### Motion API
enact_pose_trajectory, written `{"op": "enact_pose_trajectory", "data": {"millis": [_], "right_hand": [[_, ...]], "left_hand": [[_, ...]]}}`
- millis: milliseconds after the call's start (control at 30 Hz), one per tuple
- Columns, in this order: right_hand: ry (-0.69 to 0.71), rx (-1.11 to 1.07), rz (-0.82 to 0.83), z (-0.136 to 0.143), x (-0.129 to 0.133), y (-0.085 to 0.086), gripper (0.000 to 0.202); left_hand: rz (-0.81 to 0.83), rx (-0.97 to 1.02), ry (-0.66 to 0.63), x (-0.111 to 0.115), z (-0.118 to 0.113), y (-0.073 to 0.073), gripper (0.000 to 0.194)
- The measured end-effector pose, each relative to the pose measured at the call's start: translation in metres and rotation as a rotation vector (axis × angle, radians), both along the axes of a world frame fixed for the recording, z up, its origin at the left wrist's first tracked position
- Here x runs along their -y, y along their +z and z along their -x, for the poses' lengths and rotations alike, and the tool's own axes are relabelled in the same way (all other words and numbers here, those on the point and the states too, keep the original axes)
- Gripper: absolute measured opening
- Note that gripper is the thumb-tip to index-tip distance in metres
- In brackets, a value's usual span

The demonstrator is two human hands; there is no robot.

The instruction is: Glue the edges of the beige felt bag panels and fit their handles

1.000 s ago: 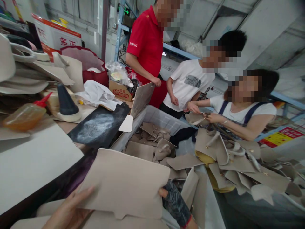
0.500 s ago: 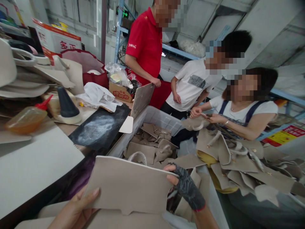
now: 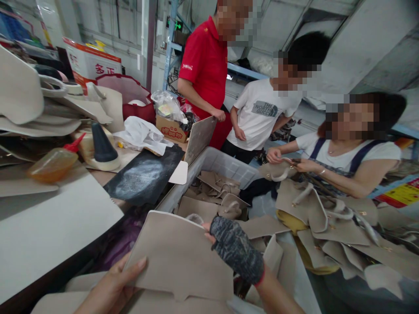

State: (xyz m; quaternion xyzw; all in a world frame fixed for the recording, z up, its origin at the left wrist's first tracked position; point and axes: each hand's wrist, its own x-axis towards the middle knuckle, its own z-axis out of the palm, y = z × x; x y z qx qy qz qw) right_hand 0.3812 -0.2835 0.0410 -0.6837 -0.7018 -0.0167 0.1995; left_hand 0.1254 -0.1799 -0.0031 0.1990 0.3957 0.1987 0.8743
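Observation:
A flat taupe bag panel (image 3: 183, 255) with a pale edge and a small tab at its lower side is tilted up before me. My left hand (image 3: 119, 279), bare, grips its left edge, thumb on the face and the other fingers behind. My right hand (image 3: 234, 244), in a dark grey fingerless glove, is at the panel's upper right edge, its fingertips closed on the rim and partly hidden. More taupe panels (image 3: 62, 303) lie beneath it at the bottom of the view.
A plastic crate (image 3: 225, 163) beyond the panel holds bag pieces with handles. More bag pieces (image 3: 347, 218) are heaped at right, where a seated co-worker (image 3: 353, 161) handles one. Two other people stand behind. At left, a glue bottle (image 3: 54, 163) and a black sheet (image 3: 144, 174) lie on the worktable.
My right hand has slid leftward along the panel's top edge, from the right corner toward the middle. The left hand keeps its grip. The whole view has shifted slightly.

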Motion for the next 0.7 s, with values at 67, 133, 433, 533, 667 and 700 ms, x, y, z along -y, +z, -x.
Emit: {"op": "enact_pose_trajectory", "data": {"millis": [67,133,433,533,667,700], "right_hand": [[0.031,0.036,-0.017,0.009,-0.015,-0.005,0.037],[0.036,0.069,-0.050,0.018,-0.028,-0.013,0.039],[0.007,-0.070,-0.142,0.026,-0.055,-0.029,0.037],[-0.095,-0.144,-0.226,0.010,-0.058,-0.013,0.032],[-0.323,-0.233,-0.318,-0.010,-0.063,0.001,0.032],[-0.335,-0.289,-0.320,-0.012,-0.064,0.000,0.031]], "left_hand": [[-0.006,-0.010,0.003,0.001,0.000,0.002,0.090],[-0.018,-0.002,0.006,0.001,0.000,0.003,0.092],[-0.113,-0.032,-0.015,0.004,-0.003,-0.003,0.090],[-0.290,-0.169,0.060,-0.002,-0.004,-0.017,0.080],[-0.815,-0.266,-0.265,-0.007,0.001,-0.039,0.034],[-1.011,-0.241,-0.380,-0.005,0.003,-0.041,0.028]]}}
